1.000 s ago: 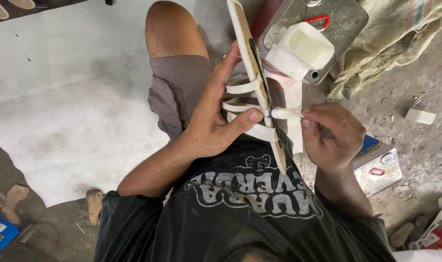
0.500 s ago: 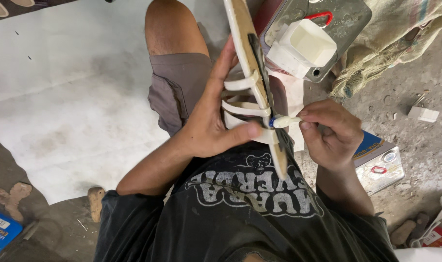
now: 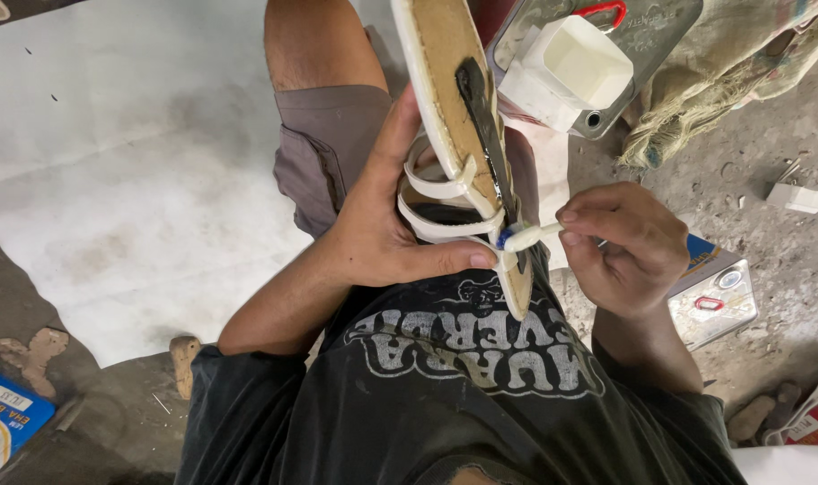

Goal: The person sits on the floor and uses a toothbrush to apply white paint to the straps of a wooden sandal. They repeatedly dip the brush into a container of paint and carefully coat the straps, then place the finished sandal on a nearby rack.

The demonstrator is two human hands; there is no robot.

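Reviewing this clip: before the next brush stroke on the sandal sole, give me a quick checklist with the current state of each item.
1. Left hand grips the sandal sole firmly, thumb by the straps: ok.
2. Right hand pinches the small brush: ok.
3. Brush tip touches the sole's edge: ok.
4. Dark glue strip runs along the sole: ok; whether it covers evenly: cannot tell.
5. White open container within reach, upright: ok.
6. Glue left on the brush: cannot tell.
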